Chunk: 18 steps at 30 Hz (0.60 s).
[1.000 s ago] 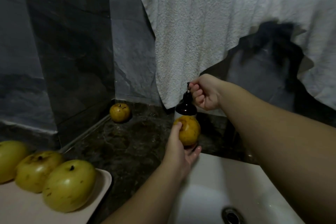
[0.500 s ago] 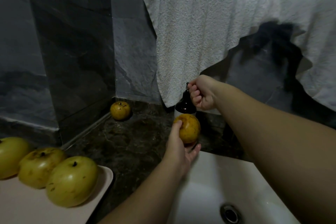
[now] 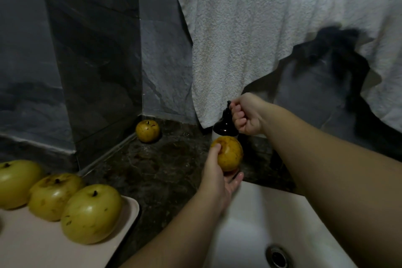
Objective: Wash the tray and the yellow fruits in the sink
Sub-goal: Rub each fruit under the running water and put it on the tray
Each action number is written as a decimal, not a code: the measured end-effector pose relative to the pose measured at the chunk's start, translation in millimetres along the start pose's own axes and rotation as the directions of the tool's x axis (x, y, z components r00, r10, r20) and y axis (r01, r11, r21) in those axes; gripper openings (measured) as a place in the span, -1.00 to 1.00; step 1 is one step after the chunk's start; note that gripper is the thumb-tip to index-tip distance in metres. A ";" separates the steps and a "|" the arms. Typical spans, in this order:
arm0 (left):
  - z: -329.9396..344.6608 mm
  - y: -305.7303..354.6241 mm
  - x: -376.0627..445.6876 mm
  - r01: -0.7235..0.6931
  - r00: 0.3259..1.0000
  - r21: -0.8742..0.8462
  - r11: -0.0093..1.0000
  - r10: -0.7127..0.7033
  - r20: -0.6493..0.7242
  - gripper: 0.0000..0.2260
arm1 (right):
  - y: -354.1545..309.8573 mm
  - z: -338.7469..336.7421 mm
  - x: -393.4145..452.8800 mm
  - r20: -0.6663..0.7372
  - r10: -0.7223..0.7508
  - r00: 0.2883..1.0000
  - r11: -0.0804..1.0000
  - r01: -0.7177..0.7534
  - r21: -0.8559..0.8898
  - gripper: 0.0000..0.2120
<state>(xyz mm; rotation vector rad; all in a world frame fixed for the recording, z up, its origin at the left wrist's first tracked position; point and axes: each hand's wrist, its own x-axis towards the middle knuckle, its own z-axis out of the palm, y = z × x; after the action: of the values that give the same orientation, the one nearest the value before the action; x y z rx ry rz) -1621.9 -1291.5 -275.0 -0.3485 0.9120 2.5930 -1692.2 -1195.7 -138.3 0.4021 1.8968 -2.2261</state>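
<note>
— Head view: left hand [image 3: 214, 177] curled round a yellow fruit [image 3: 230, 153], thumb over the top, fingertips showing underneath. Held up above the near corner of the white sink [image 3: 245, 224].

— And the right hand [image 3: 247, 115]?

— Fisted just above and behind that held fruit, fingers curled, thumb pressing on the pump top of a dark soap bottle [image 3: 225, 125]. Nozzle directly over the fruit in the left grip. Whether any soap is coming out: cannot tell.

— Other fruits?

— Far left of the left grip and nearer the camera: three yellow-green fruits in a row, nearest one [image 3: 91, 214], middle one [image 3: 54, 196], last one [image 3: 18, 183] cut by the frame edge. Nearest one sits on the pale tray [image 3: 130, 209]; the others look to rest there too. One more small fruit [image 3: 148, 131], left of the bottle, back in the corner of the dark counter [image 3: 156, 169] against the grey wall [image 3: 91, 50].

— Behind the right fist?

— White towel [image 3: 239, 39] hanging down, lower edge just behind the bottle. Drain [image 3: 277, 258] well below the grip, at the bottom edge.
</note>
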 end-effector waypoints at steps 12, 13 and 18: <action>1.6 2.0 0.0 -0.011 1.000 -0.006 1.000 0.011 -0.011 -0.51 | -1.4 4.2 0.4 -0.002 -0.016 1.000 1.000 0.016 0.015 -0.62; 0.7 2.1 0.3 -0.006 1.000 -0.011 1.000 0.006 -0.026 -0.51 | 3.0 3.6 -0.4 -0.007 0.000 1.000 1.000 0.000 0.023 -0.62; 0.7 1.5 -3.5 -0.003 1.000 -0.023 1.000 0.003 0.004 -0.50 | -4.6 4.9 -1.2 0.008 -0.026 1.000 0.999 0.026 0.019 -0.63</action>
<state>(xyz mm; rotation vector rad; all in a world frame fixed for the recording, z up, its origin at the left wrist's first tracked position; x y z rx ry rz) -1619.4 -1293.1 -272.5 -0.3475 0.8833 2.6078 -1692.9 -1199.8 -132.9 0.3726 1.8891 -2.2605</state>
